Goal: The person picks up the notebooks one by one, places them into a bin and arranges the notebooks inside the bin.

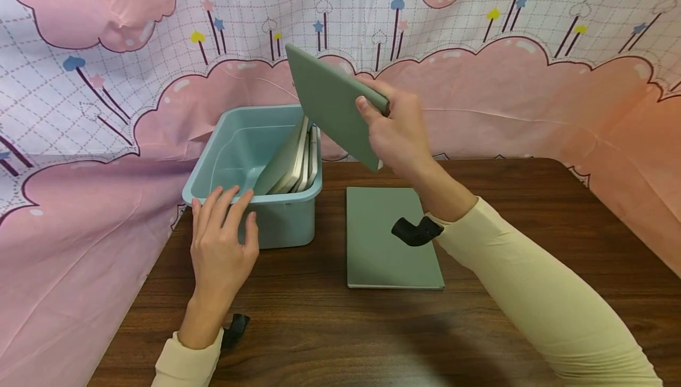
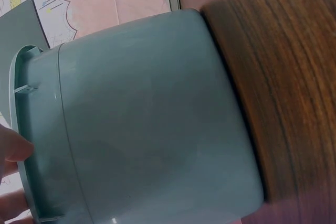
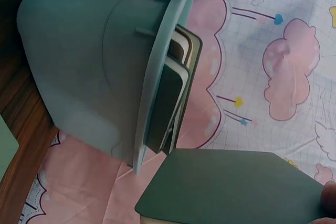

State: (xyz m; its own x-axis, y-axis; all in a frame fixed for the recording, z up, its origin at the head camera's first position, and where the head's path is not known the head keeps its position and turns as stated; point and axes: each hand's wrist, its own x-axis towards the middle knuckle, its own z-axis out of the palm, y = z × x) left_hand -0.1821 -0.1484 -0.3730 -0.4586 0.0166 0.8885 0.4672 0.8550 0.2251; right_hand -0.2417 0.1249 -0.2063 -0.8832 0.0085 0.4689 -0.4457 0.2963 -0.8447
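In the head view my right hand (image 1: 393,115) grips a green notebook (image 1: 335,103) by its spine, thumb on the near cover. It is held tilted in the air, just right of and above the light blue plastic bin (image 1: 282,221). Several notebooks (image 1: 292,165) lean together against the bin's right wall; the right wrist view shows their corners (image 3: 170,98) sticking out above the rim. My left hand (image 1: 220,245) rests at the bin's near rim with its fingers extended. Another green notebook (image 1: 385,245) lies flat on the table, below my right hand.
The dark wood table (image 1: 298,328) stands before a pink and white patterned cloth (image 1: 452,91), which also hangs along both sides. Black wrist mounts (image 1: 417,231) stick out at both sleeves. The bin's left part shows its bare floor.
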